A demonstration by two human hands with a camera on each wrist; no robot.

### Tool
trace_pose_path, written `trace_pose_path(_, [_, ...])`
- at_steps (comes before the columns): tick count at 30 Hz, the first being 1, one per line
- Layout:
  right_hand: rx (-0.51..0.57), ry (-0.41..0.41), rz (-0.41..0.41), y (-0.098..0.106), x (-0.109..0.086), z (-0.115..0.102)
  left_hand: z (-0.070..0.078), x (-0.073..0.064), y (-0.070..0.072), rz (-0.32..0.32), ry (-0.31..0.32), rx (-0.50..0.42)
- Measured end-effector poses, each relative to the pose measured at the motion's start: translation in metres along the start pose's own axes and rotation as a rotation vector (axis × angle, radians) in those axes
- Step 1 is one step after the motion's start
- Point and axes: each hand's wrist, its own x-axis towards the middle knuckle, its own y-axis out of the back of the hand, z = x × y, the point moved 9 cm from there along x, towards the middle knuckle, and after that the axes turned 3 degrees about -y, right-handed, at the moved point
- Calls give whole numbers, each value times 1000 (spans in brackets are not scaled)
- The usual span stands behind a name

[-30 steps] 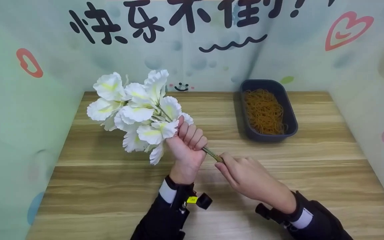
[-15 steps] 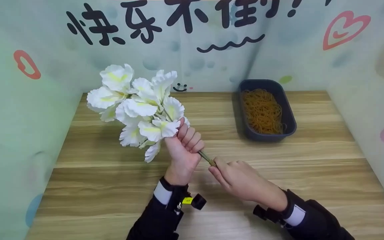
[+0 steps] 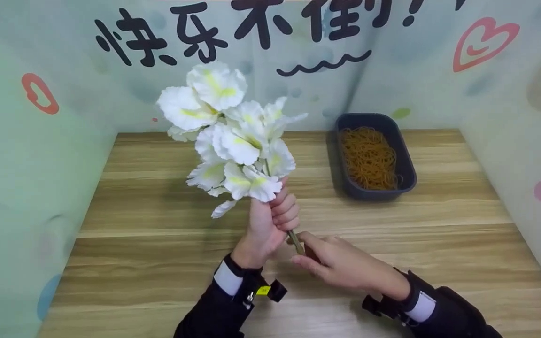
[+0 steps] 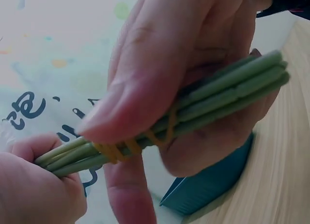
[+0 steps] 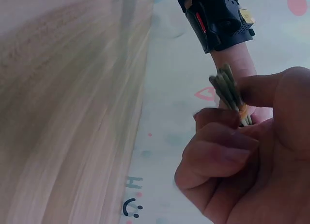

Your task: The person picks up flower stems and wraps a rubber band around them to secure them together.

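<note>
A bouquet of white flowers [image 3: 237, 141] with yellow-green centres stands nearly upright over the table. My left hand [image 3: 273, 220] grips its stems just below the blooms. At the lower end my right hand [image 3: 345, 263] pinches the bundle between thumb and fingers. In the left wrist view, a tan rubber band [image 4: 128, 149] winds several times round the green stems [image 4: 237, 90], partly covered by the right thumb. Cut stem ends [image 5: 223, 86] poke past the right fingers in the right wrist view. The stems inside my left fist are hidden.
A dark blue container [image 3: 411, 176] full of loose rubber bands [image 3: 369, 157] stands at the back right of the wooden table [image 3: 158, 281]. Printed walls enclose the left, back and right sides.
The bouquet has swung from a leftward lean to nearly upright, its blooms moving up and right. Both hands stay at the stems; the right fingers have loosened slightly and shifted down.
</note>
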Motion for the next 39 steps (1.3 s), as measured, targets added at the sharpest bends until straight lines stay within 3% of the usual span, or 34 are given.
trace_pose_path(3, [62, 2, -23, -5, -2, 1, -7, -2, -1, 7, 48, 73])
trace_pose_path(6, [81, 16, -9, -7, -4, 2, -12, -2, 0, 34, 71, 204])
trace_pose_path(11, [84, 55, 33, -7, -5, 1, -9, -4, 0, 71, 3, 552])
trace_pose_path(16, [73, 88, 80, -3, -7, -1, 4, -7, -10, 25, -145, 935])
trace_pose_path(20, [57, 54, 121, 3, -8, 3, 14, -14, -20, -3, -294, 1378])
trace_pose_path(24, [46, 24, 150, 10, -8, 7, 19, -22, -35, -9, -556, 1889])
trace_pose_path(27, [37, 12, 155, 11, -8, 10, 20, -28, -44, 3, -731, 2125])
trace_pose_path(29, [27, -2, 148, 10, -8, 13, 20, -29, -46, 0, -788, 2200])
trace_pose_path(32, [15, -39, 131, 8, -7, 18, 18, -27, -43, -34, -780, 2209])
trace_pose_path(39, [-26, -87, 70, 1, -2, 31, 8, -15, -22, -70, -597, 2177])
